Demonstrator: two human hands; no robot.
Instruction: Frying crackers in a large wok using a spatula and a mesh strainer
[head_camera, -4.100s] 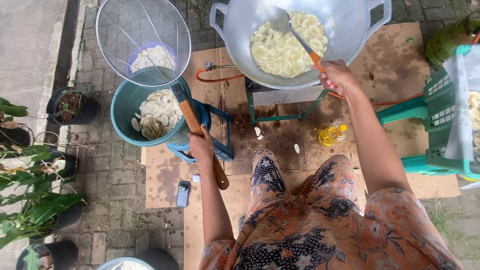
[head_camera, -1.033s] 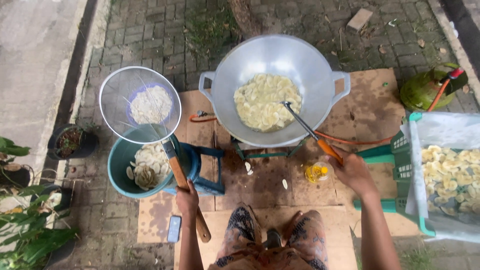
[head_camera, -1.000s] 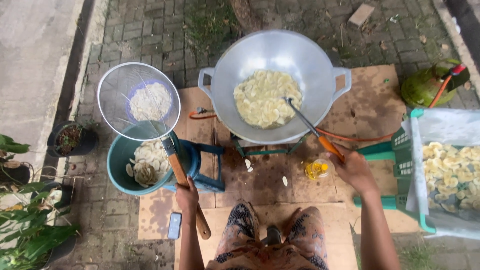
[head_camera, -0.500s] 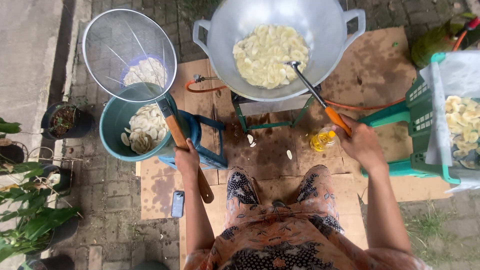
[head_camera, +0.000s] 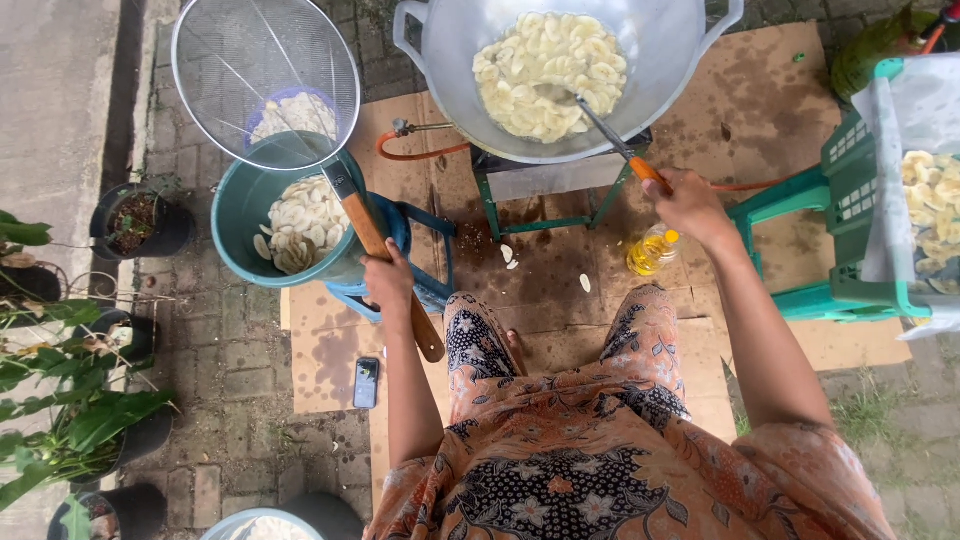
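Over teal bucket (head_camera: 240, 215): left hand (head_camera: 388, 283) grips strainer (head_camera: 265, 82) handle; right hand (head_camera: 686, 199) grips spatula (head_camera: 612, 138) inside wok (head_camera: 570, 75) rim.

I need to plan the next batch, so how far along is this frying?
Done: fried chips sit in the teal bucket. In hand: pale slices fill the wok; the right hand works a spatula in them, the left hand holds the strainer over the bucket. Left: this batch is not yet scooped out; more slices wait in the tray.

Person wore an orange batik dress (head_camera: 600, 450), black-and-white floral patches, short loose sleeves. Forearms bare. Left hand (head_camera: 388, 285) and right hand (head_camera: 688, 200) ungloved, no jewellery visible.
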